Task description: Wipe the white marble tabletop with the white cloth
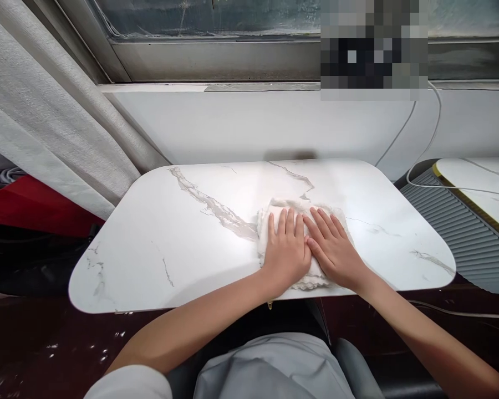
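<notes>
A folded white fluffy cloth [267, 221] lies on a white marble-patterned table [183, 244], right of its middle. My left hand [286, 249] rests flat on the cloth with its fingers stretched out. My right hand [332, 246] lies flat beside it on the same cloth, fingers extended and touching the left hand. Both palms press down on the cloth and cover most of it. Neither hand grips anything.
A white wall and a window sill [253, 87] run behind the table. A grey-white curtain [45, 133] hangs at the left. White cables [424, 149] trail at the right toward a second marble top [478, 177] and a grey ribbed panel [461, 233].
</notes>
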Demonstrator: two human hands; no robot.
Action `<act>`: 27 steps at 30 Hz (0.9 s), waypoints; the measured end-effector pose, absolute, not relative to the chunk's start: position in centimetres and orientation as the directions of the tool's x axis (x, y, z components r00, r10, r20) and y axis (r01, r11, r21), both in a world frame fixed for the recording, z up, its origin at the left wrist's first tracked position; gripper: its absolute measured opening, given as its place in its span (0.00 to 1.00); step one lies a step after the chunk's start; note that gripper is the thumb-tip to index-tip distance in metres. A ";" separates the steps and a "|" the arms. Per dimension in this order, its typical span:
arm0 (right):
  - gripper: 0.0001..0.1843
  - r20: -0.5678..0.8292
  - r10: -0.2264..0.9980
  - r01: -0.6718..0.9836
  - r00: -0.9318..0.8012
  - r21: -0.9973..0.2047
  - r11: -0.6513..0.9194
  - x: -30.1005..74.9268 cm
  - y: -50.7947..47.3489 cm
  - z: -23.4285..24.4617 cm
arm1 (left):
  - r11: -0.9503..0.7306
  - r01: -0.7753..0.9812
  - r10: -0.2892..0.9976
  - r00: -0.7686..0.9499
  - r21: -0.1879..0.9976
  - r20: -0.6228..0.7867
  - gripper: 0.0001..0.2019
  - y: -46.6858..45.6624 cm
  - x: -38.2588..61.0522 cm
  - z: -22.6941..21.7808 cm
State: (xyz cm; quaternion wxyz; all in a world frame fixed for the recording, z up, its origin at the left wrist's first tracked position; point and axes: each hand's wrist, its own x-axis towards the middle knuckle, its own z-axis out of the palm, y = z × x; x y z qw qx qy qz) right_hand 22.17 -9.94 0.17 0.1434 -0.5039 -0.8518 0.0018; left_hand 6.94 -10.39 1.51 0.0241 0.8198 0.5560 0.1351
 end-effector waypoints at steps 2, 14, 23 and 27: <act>0.31 0.244 0.848 0.848 -0.470 -0.140 0.511 22.7 -10.8 0.2 | -0.379 0.905 0.920 0.344 0.195 0.190 0.28 -11.4 7.3 1.6; 0.32 0.112 0.893 0.858 -0.436 -0.245 0.450 30.9 -13.6 0.6 | -0.457 0.843 0.889 0.422 0.282 0.179 0.29 -14.1 13.5 2.0; 0.31 0.083 0.947 0.920 -0.311 -0.224 0.322 35.0 -8.0 0.1 | -0.427 0.850 0.903 0.382 0.310 0.197 0.29 -9.0 18.7 1.5; 0.30 0.189 0.928 0.914 -0.320 -0.195 0.355 35.0 -3.2 -0.1 | -0.378 0.854 0.924 0.327 0.356 0.197 0.28 -4.7 19.4 1.2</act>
